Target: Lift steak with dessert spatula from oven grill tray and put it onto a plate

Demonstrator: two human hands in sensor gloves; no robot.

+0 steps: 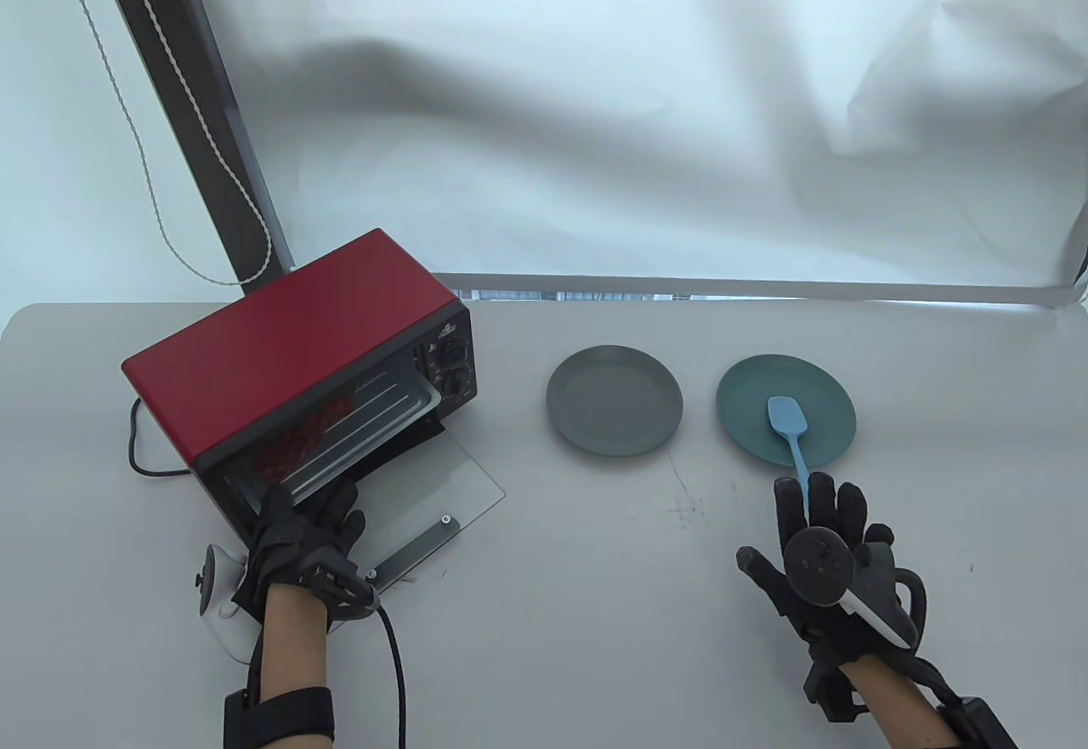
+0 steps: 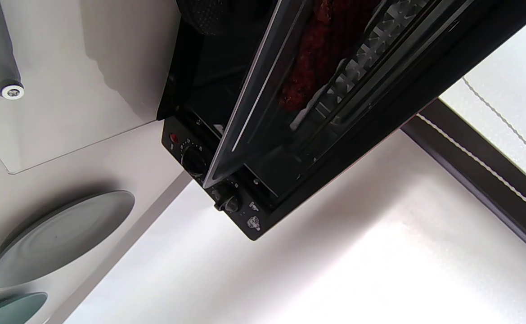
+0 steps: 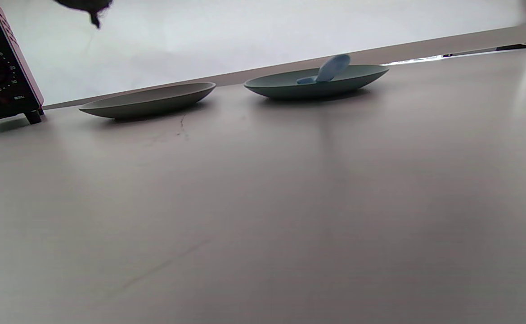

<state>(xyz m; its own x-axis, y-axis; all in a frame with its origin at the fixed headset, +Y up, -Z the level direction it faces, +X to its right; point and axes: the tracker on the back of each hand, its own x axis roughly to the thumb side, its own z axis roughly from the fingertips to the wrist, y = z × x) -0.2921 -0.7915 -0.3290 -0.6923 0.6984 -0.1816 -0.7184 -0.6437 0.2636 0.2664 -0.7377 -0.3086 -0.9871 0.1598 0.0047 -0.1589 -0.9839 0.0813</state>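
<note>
The red oven (image 1: 280, 358) stands at the left with its glass door (image 1: 442, 485) folded down. Its grill tray (image 1: 374, 417) is slid partly out, and the dark red steak (image 1: 293, 443) lies on the tray's left part. My left hand (image 1: 302, 502) grips the tray's front edge. In the left wrist view the steak (image 2: 316, 58) shows on the tray (image 2: 245, 112). The blue dessert spatula (image 1: 789, 422) lies with its head on the teal plate (image 1: 748, 392). My right hand (image 1: 816, 498) hovers with straight, spread fingers over the handle's end.
An empty grey plate (image 1: 614, 399) sits between the oven and the teal plate. The oven's black cord (image 1: 136, 451) loops at its left side. A white cloth backdrop hangs behind the table's far edge.
</note>
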